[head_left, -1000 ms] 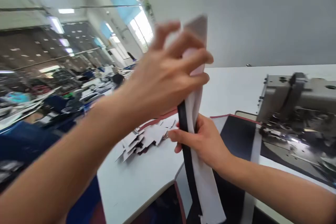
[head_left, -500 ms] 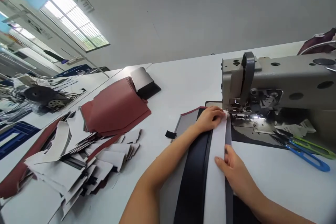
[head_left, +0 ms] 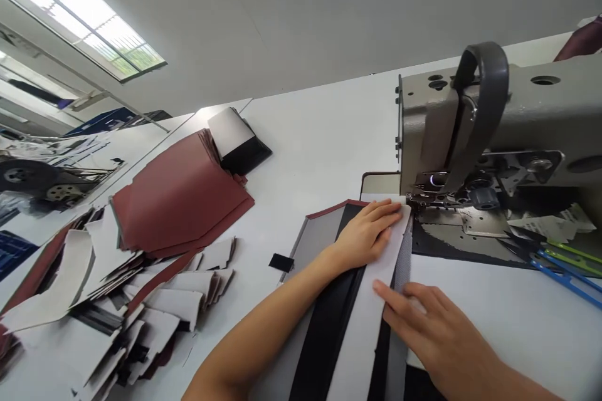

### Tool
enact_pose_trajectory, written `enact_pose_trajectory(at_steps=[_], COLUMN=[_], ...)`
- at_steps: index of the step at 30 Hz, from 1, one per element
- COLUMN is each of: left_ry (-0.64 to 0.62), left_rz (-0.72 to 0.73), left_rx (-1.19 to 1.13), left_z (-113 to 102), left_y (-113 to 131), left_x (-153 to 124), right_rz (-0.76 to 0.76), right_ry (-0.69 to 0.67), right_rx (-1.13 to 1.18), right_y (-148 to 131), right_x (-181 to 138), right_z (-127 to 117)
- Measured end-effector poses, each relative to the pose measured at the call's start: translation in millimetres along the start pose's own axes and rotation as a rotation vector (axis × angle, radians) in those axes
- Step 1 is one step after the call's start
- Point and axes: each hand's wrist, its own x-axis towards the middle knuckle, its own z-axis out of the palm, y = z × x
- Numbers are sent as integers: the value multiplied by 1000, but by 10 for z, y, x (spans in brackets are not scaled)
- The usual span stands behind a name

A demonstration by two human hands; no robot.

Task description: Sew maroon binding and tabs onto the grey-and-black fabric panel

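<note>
White fabric strip [head_left: 362,319] is lying along a dark band [head_left: 329,319] and beside a grey mesh edge [head_left: 402,269], running up from 6 o'clock until its top end is reaching the presser foot [head_left: 414,200] of an industrial sewing machine [head_left: 470,131] at about 1 o'clock. The left hand [head_left: 367,232] is pressing on that top end, its fingers [head_left: 383,216] lying flat and close together, released rather than clenched. The right hand [head_left: 437,332] is resting lower down, its fingers [head_left: 392,301] spread along the strip's right edge, touching it without pinching. Flat, even pressure from both hands looks like the right approach here, since it is keeping the layers from creeping apart and the edges square to the foot. Around them, the white counter [head_left: 320,119] is carrying a maroon stack [head_left: 179,194] at 10 o'clock, white-backed cut pieces [head_left: 155,301] at 9 o'clock, a small black patch [head_left: 281,262] just beyond the left wrist, and blue-and-green-handled snips [head_left: 564,269] at 3 o'clock.
</note>
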Motion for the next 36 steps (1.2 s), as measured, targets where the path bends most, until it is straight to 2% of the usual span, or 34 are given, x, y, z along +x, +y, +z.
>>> enact_pose_trajectory(at_steps=[2, 4, 7, 13, 18, 31, 34, 36], left_ry=[-7, -44, -88, 45, 52, -3, -24, -51], left_rz=[-5, 10, 24, 64, 109, 70, 73, 81], left_rx=[-6, -30, -14, 61, 65, 110, 132, 145], left_z=[-17, -53, -88, -42, -28, -40, -29, -26], left_y=[-9, -6, 14, 47, 58, 78, 87, 93], left_x=[16, 25, 24, -1, 4, 12, 18, 24], right_rz=[-98, -124, -105, -81, -63, -18, -19, -72], right_ry=[-66, -84, -60, -59, 6, -166, -87, -14], right_rx=[-4, 52, 106, 200, 219, 249, 152, 65], right_y=[97, 162, 224, 265, 273, 272, 232, 205], right_x=[27, 34, 4, -85, -69, -23, 28, 59], right_z=[-23, -64, -118, -61, -50, -143, -120, -84])
